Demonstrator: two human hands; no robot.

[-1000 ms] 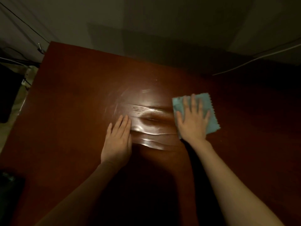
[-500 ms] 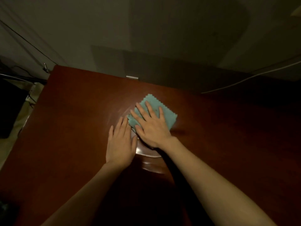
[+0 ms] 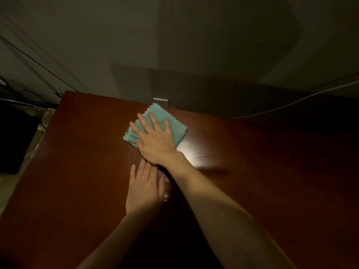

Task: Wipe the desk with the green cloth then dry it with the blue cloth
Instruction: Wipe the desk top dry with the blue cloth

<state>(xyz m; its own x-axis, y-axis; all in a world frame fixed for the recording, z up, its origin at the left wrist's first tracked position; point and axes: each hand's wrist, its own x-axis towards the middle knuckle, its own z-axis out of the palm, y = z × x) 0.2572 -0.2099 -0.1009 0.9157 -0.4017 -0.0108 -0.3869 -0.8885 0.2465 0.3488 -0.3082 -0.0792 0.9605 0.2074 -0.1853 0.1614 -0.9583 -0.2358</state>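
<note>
A folded blue-green cloth [image 3: 175, 126] with zigzag edges lies near the far edge of the dark red wooden desk [image 3: 262, 171]. My right hand [image 3: 155, 138] presses flat on the cloth with straight, spread fingers, its arm crossing the desk from the lower right. Just behind it, nearer to me, my left hand [image 3: 144, 188] rests flat on the bare desk, fingers straight and together. No second cloth shows.
A grey wall rises right behind the desk's far edge. A small metal bracket [image 3: 160, 100] sits at that edge, just beyond the cloth. A pale cable [image 3: 291, 103] runs along the back right. Dark equipment and wires [image 3: 17, 133] stand off the left edge.
My right hand has slid the cloth from the right of the desk leftward and then away to the far edge. The left hand has stayed flat in about the same spot.
</note>
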